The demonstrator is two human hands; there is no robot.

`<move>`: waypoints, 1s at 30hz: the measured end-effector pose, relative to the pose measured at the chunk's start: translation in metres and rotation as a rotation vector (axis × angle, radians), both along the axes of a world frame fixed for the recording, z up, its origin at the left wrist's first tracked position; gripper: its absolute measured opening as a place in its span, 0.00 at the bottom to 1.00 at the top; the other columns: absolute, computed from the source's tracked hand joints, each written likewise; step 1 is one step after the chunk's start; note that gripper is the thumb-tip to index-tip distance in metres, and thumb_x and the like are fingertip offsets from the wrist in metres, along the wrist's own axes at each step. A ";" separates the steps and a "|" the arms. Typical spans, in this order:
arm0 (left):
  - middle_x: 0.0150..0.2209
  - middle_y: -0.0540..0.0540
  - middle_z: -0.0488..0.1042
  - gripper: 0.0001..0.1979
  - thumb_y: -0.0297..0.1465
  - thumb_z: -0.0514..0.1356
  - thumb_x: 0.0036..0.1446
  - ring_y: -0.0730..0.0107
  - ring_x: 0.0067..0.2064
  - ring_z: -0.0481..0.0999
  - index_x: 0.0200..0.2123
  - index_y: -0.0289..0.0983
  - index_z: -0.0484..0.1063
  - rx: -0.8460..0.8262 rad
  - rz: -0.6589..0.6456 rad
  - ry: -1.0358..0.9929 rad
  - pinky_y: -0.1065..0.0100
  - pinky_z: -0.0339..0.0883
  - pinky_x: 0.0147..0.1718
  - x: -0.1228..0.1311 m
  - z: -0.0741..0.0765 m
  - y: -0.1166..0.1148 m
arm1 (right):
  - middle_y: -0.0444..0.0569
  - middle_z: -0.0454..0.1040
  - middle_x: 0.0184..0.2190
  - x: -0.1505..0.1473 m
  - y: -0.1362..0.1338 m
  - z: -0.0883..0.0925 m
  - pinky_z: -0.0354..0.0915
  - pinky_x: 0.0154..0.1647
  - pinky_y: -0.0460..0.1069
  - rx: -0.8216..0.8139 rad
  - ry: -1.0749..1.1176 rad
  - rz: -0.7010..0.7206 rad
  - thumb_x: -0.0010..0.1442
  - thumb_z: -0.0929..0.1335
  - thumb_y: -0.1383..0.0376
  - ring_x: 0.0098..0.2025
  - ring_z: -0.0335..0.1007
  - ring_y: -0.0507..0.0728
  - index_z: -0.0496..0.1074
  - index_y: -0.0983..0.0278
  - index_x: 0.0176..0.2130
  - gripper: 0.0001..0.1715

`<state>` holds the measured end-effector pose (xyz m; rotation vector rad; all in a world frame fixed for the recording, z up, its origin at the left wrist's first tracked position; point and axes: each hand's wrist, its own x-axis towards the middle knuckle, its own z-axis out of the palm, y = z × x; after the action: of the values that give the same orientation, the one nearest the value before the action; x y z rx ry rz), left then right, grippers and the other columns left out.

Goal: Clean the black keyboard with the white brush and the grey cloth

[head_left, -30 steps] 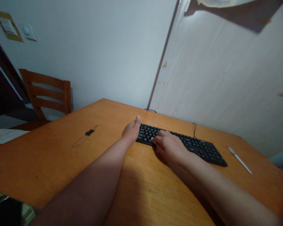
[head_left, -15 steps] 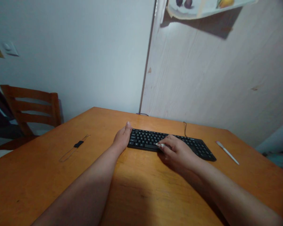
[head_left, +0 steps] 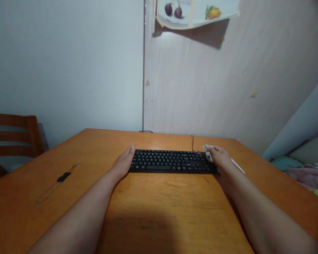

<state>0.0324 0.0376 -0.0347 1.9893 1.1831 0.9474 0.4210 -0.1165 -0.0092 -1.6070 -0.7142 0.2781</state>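
Note:
A black keyboard (head_left: 164,161) lies flat on the wooden table, its long side towards me. At its left end is my left hand (head_left: 123,163), gripping the short edge with the thumb pointing up; some of its fingers are hidden. My right hand (head_left: 220,157) is over the number-pad end, closed around a crumpled white tissue (head_left: 208,152) that sticks out past the fingertips. The tissue seems to be at the keyboard's right end, though I cannot tell whether it touches the keys.
A white, slim brush-like tool (head_left: 237,165) lies right of my right hand, partly hidden by it. To the left rests a black piece with a thin wire loop (head_left: 64,176). A cable (head_left: 192,143) runs behind the keyboard. A wooden chair (head_left: 13,135) stands at left, a wall behind.
My right hand has moved with the tissue from the keyboard's middle to its right end. The keyboard now lies straighter in view, my left hand still at its left end. The view has shifted right.

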 end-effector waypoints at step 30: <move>0.48 0.38 0.78 0.21 0.47 0.52 0.65 0.54 0.51 0.77 0.47 0.38 0.74 0.365 0.112 0.078 0.58 0.68 0.51 0.004 0.025 -0.021 | 0.44 0.76 0.31 -0.064 -0.033 0.034 0.63 0.24 0.46 0.174 0.178 0.250 0.51 0.75 0.51 0.27 0.70 0.53 0.69 0.61 0.46 0.27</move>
<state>0.0363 0.0169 -0.0095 2.2795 1.2448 1.2241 0.3571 -0.1493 0.0244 -1.3104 -0.7793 0.5199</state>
